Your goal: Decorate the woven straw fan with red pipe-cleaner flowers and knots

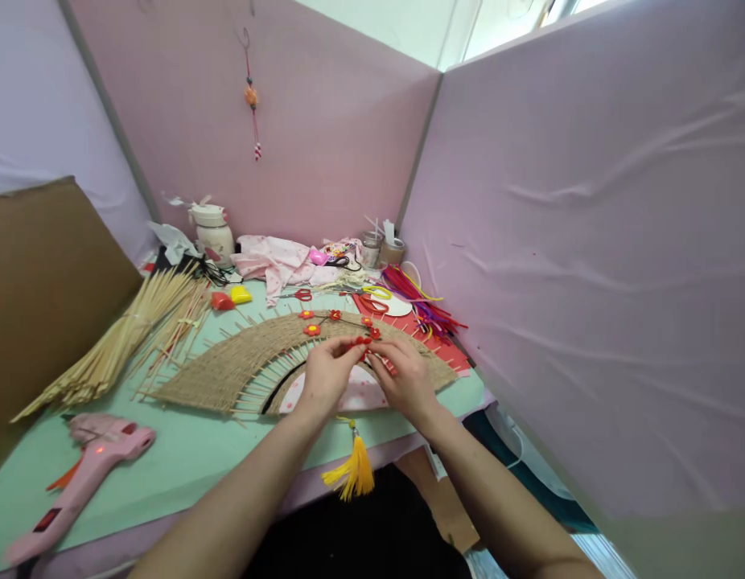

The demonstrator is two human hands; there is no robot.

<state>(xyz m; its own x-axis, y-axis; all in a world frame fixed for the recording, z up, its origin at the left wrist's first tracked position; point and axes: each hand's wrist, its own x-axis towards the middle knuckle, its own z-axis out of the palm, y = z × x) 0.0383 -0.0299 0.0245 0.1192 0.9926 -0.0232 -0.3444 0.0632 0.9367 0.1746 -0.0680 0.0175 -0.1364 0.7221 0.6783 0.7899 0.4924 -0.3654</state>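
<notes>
1. Left forearm [252,478] and right forearm [496,490], both bare, slant inward over the near edge of the surface [216,450].
2. Left hand [328,375]: thumb and fingers pinched.
3. Right hand [405,379]: pinched likewise, fingertips close to the left's.

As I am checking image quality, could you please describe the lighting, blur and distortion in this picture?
Head view: the background at top right is almost blown out; the forearms look stretched toward the bottom edge, probably by a wide lens; the red piece between the left hand and right hand is too soft for fine detail.
</notes>
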